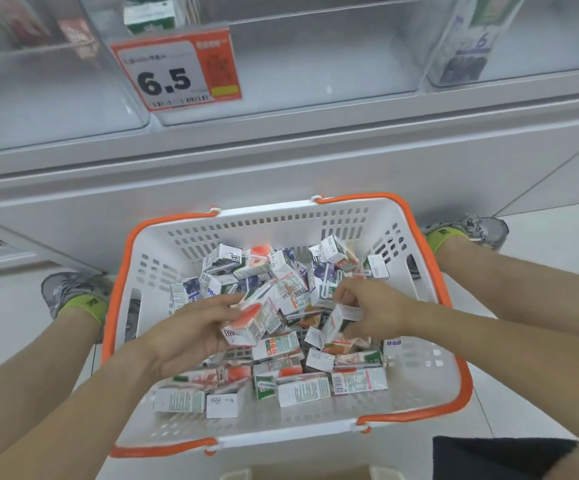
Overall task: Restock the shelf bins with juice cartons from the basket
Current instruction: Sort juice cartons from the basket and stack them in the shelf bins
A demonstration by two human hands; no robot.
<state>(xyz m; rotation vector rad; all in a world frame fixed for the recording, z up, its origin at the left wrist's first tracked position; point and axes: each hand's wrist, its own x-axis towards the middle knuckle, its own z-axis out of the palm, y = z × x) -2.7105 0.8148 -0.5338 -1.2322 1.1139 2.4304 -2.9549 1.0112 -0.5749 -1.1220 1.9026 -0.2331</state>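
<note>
A white basket (315, 422) with orange handles stands on the floor between my feet, holding several small juice cartons (302, 388) in a loose heap. My left hand (184, 332) grips a red-and-white carton (253, 322) just above the heap, with another carton behind it against my fingers. My right hand (367, 311) reaches in from the right and pinches a white carton (338, 322) that stands tilted in the middle of the heap. Clear shelf bins (281, 81) run along the shelf above the basket; the middle one looks empty.
An orange price tag (177, 74) reading 6.5 hangs on the bin divider. A green carton (149, 12) stands behind it and a blue carton (468, 46) in the right bin. The shelf front (281, 161) overhangs the basket's far side. My shoes (70, 292) flank the basket.
</note>
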